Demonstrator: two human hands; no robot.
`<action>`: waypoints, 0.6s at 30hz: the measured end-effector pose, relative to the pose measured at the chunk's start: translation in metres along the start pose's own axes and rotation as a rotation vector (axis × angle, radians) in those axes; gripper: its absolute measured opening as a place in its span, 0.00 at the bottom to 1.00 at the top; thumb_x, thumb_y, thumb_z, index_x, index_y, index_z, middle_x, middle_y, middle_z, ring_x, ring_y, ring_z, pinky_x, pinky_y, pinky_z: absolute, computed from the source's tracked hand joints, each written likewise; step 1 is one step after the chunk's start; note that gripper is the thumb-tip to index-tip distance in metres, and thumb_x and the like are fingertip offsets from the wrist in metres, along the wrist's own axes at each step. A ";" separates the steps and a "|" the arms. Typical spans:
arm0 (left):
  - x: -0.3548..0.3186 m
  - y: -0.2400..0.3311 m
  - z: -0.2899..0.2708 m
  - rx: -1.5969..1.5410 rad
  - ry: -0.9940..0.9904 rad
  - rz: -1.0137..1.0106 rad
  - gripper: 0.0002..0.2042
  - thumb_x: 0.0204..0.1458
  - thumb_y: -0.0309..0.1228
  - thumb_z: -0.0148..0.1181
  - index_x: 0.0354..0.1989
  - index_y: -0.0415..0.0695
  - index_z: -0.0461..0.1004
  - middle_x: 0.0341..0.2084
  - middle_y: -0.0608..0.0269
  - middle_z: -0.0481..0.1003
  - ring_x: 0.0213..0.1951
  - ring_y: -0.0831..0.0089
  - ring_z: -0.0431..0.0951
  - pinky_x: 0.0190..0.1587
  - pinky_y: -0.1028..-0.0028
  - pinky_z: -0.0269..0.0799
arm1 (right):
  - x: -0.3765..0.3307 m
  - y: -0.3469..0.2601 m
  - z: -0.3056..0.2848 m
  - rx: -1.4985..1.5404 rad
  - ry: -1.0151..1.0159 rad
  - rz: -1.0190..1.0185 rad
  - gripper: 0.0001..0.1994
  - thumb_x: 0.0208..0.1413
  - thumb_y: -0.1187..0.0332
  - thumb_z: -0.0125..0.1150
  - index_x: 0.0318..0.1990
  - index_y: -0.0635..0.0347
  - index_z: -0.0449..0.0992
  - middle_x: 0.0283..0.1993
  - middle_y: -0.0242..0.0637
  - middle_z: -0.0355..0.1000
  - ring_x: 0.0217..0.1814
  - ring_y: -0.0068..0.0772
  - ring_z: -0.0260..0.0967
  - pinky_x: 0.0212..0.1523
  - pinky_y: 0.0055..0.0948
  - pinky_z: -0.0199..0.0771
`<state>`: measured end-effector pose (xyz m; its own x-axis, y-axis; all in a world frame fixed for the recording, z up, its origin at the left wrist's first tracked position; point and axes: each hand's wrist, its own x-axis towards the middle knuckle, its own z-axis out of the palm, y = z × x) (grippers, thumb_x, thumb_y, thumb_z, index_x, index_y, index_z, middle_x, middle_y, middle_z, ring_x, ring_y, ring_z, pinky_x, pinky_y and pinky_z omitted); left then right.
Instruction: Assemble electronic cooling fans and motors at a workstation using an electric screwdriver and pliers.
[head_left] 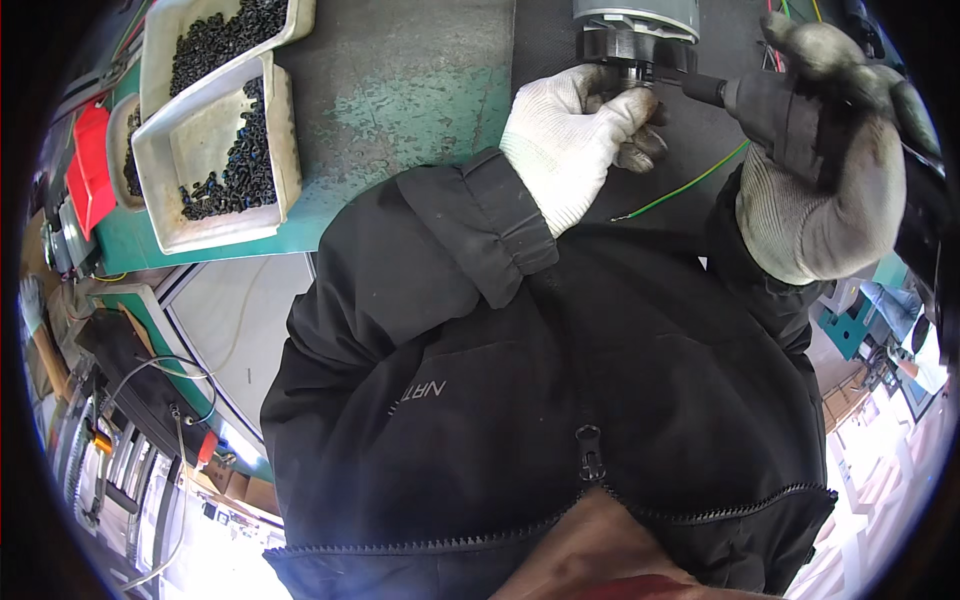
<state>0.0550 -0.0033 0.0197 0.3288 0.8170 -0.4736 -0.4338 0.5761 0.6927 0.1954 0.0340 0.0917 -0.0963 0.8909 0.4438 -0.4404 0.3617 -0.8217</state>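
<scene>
Black jacket [430, 430] cloth lies below the grey cylinder [638, 14], the left gloved hand [575, 125] curling fingers just under its black collar [638, 47], grip unclear, while the right gloved hand [860, 195], apart, clasps a black power tool [775, 110] to the cylinder's right.
</scene>
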 end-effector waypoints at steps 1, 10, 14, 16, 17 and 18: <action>0.002 0.000 0.000 0.003 -0.011 0.006 0.14 0.58 0.31 0.55 0.45 0.31 0.70 0.33 0.58 0.76 0.28 0.78 0.76 0.29 0.81 0.73 | 0.006 0.003 0.009 -0.075 -0.010 -0.100 0.19 0.57 0.67 0.53 0.55 0.60 0.62 0.44 0.46 0.66 0.44 0.42 0.66 0.42 0.40 0.73; 0.003 0.001 -0.004 -0.029 -0.058 0.025 0.13 0.58 0.31 0.55 0.45 0.33 0.70 0.34 0.60 0.75 0.30 0.77 0.75 0.30 0.80 0.72 | 0.004 0.043 0.037 1.102 0.403 -0.316 0.18 0.52 0.70 0.60 0.48 0.60 0.61 0.31 0.39 0.68 0.32 0.34 0.69 0.35 0.29 0.71; -0.002 0.000 -0.009 0.000 -0.064 0.073 0.14 0.56 0.32 0.57 0.45 0.33 0.69 0.32 0.62 0.73 0.30 0.77 0.75 0.29 0.80 0.70 | 0.001 0.005 0.024 -0.159 0.083 -0.173 0.16 0.50 0.74 0.60 0.45 0.60 0.64 0.32 0.39 0.70 0.36 0.35 0.70 0.38 0.31 0.71; -0.003 -0.001 -0.010 0.015 -0.074 0.084 0.15 0.56 0.32 0.57 0.46 0.32 0.68 0.33 0.61 0.73 0.30 0.77 0.75 0.29 0.81 0.70 | 0.003 0.000 0.023 -0.106 0.133 -0.125 0.16 0.50 0.74 0.61 0.46 0.59 0.64 0.33 0.39 0.71 0.37 0.33 0.71 0.39 0.31 0.72; -0.003 0.000 -0.010 0.048 -0.056 0.098 0.17 0.55 0.34 0.59 0.45 0.33 0.69 0.31 0.63 0.74 0.30 0.79 0.75 0.29 0.80 0.70 | 0.002 0.003 0.024 -0.131 0.186 -0.183 0.15 0.50 0.75 0.59 0.47 0.61 0.69 0.34 0.40 0.72 0.37 0.33 0.71 0.36 0.31 0.73; -0.005 0.002 -0.009 0.052 -0.061 0.110 0.17 0.55 0.34 0.59 0.45 0.33 0.69 0.31 0.63 0.74 0.30 0.79 0.75 0.29 0.80 0.70 | 0.006 -0.003 0.017 -0.130 0.179 -0.196 0.15 0.50 0.75 0.59 0.47 0.61 0.69 0.34 0.40 0.72 0.37 0.33 0.71 0.36 0.31 0.73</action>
<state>0.0447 -0.0061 0.0183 0.3327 0.8716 -0.3600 -0.4270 0.4796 0.7666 0.1806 0.0332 0.1026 0.1435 0.8308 0.5378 -0.3157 0.5535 -0.7707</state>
